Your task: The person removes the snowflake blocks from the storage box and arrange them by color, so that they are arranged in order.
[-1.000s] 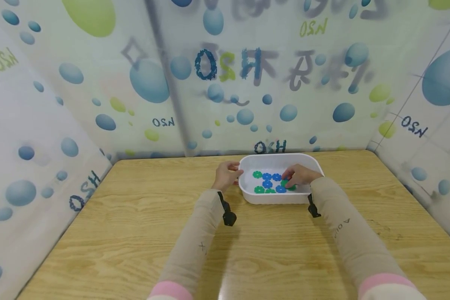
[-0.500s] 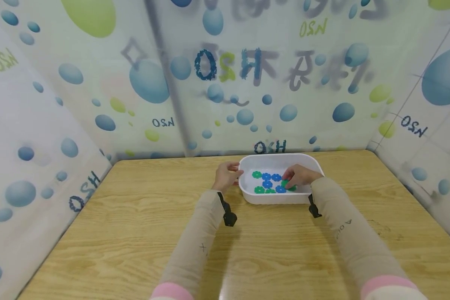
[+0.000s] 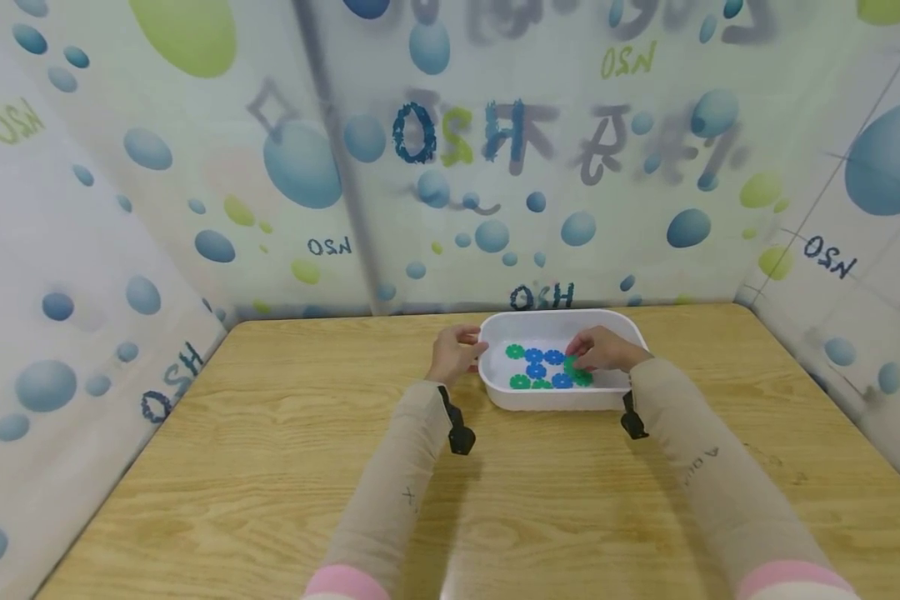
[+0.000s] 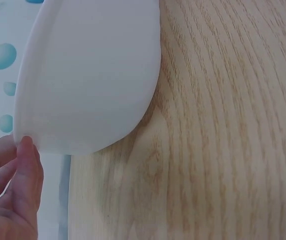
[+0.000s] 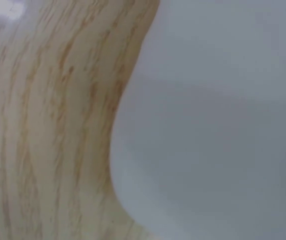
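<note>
A white plastic tub [image 3: 555, 401] stands near the back of the wooden table with several green and blue flower-shaped plastic discs on its floor. My left hand [image 3: 451, 354] grips its left end; in the left wrist view the thumb and finger of that hand [image 4: 13, 195] meet at the rim. Inside the tub, toward the right, my right hand [image 3: 603, 348] has thumb and fingers at a green disc [image 3: 572, 365], pinching it. Another green disc [image 3: 583, 378] lies just below. The right wrist view shows only the tub's outer wall [image 5: 208, 150], with the hand hidden.
Beside the green discs lie blue discs [image 3: 536, 371], mostly toward the middle of the tub. A patterned curtain [image 3: 450, 208] hangs behind the table's back edge. Bare wooden table [image 3: 270, 467] extends in front and to the left.
The right hand has lifted slightly and shifted right, so more of the green discs below it shows. The left hand stays at the tub's end.
</note>
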The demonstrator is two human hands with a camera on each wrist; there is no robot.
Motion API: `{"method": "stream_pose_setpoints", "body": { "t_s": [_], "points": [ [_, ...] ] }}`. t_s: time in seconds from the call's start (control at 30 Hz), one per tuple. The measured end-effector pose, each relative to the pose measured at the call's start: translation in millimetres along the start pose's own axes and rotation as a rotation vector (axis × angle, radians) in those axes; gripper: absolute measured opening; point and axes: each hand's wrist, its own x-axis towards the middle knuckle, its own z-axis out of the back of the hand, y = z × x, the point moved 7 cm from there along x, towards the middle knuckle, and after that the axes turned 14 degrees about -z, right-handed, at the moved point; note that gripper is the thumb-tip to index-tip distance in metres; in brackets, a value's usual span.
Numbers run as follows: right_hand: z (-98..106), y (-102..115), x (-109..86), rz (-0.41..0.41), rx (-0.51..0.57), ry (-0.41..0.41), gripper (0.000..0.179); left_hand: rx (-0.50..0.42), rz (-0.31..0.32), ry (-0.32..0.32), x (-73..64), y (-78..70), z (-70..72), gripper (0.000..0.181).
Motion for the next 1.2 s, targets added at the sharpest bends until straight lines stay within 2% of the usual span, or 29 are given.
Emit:
{"method": "stream_pose_setpoints", "body": {
  "t_s": [0.17,0.33,0.57,0.77,1.0,1.2],
  "points": [
    [-1,3,-2.0,0.018,0.033,0.019,0.026,0.009,-0.003,-0.004,0.1,1.3,-0.3,0.033],
    [-1,11,-9.4,0.099,0.042,0.020,0.027,0.019,-0.003,-0.009,-1.0,0.9,-0.3,0.033],
    [-1,22,-25.9,0.244,0.011,-0.031,0.025,0.028,0.004,-0.013,-2.1,2.1,-0.5,0.032],
    [-1,32,-43.4,0.342,0.039,-0.042,0.023,0.028,0.003,-0.015,-2.4,1.6,-0.2,0.032],
    [1,42,-63.3,0.402,0.029,-0.062,0.022,0.030,-0.010,-0.011,-2.4,-0.1,0.3,0.033],
    [-7,52,-78.7,0.498,0.069,-0.030,0.019,0.038,-0.014,-0.012,-2.3,-1.0,0.2,0.032]
  ]
}}
